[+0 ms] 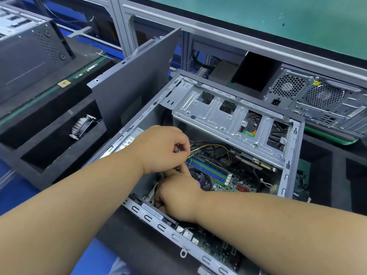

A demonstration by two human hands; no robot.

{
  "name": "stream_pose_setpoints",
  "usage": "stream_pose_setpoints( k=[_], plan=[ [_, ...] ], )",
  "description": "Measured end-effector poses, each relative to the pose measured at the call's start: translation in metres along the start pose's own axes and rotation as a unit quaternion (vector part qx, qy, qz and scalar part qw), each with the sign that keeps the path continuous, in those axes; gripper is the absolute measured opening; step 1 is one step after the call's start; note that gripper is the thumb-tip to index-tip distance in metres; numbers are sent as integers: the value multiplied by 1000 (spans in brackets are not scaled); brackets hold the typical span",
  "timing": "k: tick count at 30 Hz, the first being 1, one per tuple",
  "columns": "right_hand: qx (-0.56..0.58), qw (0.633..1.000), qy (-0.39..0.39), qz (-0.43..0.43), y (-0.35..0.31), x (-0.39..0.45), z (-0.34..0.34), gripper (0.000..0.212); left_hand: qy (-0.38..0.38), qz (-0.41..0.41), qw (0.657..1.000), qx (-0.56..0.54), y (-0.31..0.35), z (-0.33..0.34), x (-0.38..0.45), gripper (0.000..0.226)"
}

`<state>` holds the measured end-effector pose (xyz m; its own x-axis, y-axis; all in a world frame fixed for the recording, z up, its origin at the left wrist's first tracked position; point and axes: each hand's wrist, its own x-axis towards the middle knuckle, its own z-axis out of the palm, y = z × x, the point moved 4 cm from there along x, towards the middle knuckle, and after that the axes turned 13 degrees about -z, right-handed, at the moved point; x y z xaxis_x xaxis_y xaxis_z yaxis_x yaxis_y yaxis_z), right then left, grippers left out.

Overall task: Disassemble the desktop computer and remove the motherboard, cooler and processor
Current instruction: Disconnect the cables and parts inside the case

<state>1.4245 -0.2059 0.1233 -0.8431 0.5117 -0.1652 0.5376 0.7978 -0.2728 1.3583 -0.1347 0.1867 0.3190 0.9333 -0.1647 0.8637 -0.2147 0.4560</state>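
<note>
An open desktop case (pixel 286 175) lies on its side in front of me. Inside it sits the green motherboard (pixel 234 185) with blue and green memory slots (pixel 208 169). My left hand (pixel 160 147) pinches a bundle of yellow and black cables (pixel 206 147) at the board's left edge. My right hand (pixel 178 195) reaches down beside the cooler fan (pixel 200 179), which it mostly covers; its fingers are curled and what they touch is hidden. A silver drive cage (pixel 218 116) spans the top of the case.
The grey side panel (pixel 135 76) leans upright against the case's left side. A heatsink (pixel 82 126) lies in a black foam tray on the left. Another computer tower (pixel 321 102) lies at the right rear, and a further case (pixel 25 46) at the far left.
</note>
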Motion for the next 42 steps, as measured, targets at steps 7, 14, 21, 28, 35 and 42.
stream_pose_setpoints(
  k=[7, 14, 21, 28, 35, 42],
  plan=[
    [-61, 997, -31, -19, -7, 2, 6, 14, 0, 0, 1000, -14, -2, 0, 0, 10],
    [26, 997, 12, -66, -4, -3, -6, 10, 5, -13, 1000, -17, -5, 0, 1, 14],
    [-106, 987, -82, -86, -4, -7, -4, 19, 2, -14, 1000, -18, -5, 0, 2, 16],
    [-58, 987, -85, -127, -2, -17, -15, 16, -6, -28, 999, -32, -4, -1, 2, 24],
    [63, 990, -41, -118, 0, -35, -39, 28, 8, -36, 995, -96, -4, -4, 0, 20],
    [126, 975, 114, 145, 37, -69, -67, 23, 38, -28, 985, -165, -6, -7, -1, 27]
  ],
)
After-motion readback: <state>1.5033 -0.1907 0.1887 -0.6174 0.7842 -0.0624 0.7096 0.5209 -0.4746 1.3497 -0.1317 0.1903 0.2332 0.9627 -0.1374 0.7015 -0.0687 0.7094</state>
